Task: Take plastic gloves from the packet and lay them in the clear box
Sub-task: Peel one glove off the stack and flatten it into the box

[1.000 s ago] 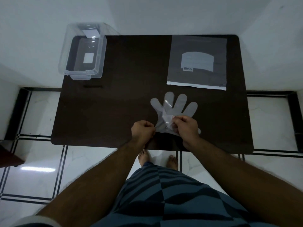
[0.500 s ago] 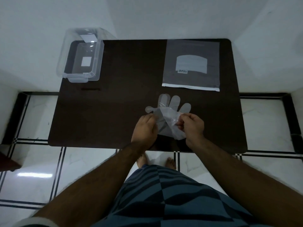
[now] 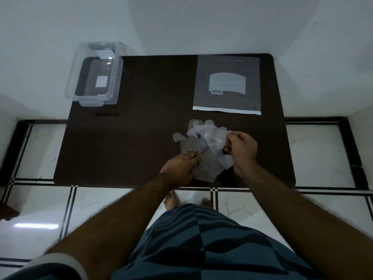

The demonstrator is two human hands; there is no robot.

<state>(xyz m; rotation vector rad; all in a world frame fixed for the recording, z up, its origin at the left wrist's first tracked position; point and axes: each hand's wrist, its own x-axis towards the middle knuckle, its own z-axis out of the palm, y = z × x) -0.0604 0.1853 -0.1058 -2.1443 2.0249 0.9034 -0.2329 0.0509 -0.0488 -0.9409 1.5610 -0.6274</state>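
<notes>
A stack of thin clear plastic gloves [image 3: 193, 142] lies on the dark table [image 3: 141, 128], near its front edge. My left hand [image 3: 181, 166] rests flat on the stack, fingers extended, pressing it down. My right hand [image 3: 241, 149] pinches the top glove [image 3: 212, 136] and peels it up and to the right; the glove is crumpled and partly lifted. The grey packet [image 3: 227, 83] with a white zip strip lies flat at the back right. The clear box [image 3: 94, 77] stands at the back left corner, its lid hinged open behind it.
The table stands against a white wall, with tiled floor to both sides. The box overhangs the table's left edge a little. My bare feet [image 3: 187, 203] show under the front edge.
My right hand has pulled the top glove up and rightward off the stack. My left hand has opened from a fist and flattened onto the remaining gloves.
</notes>
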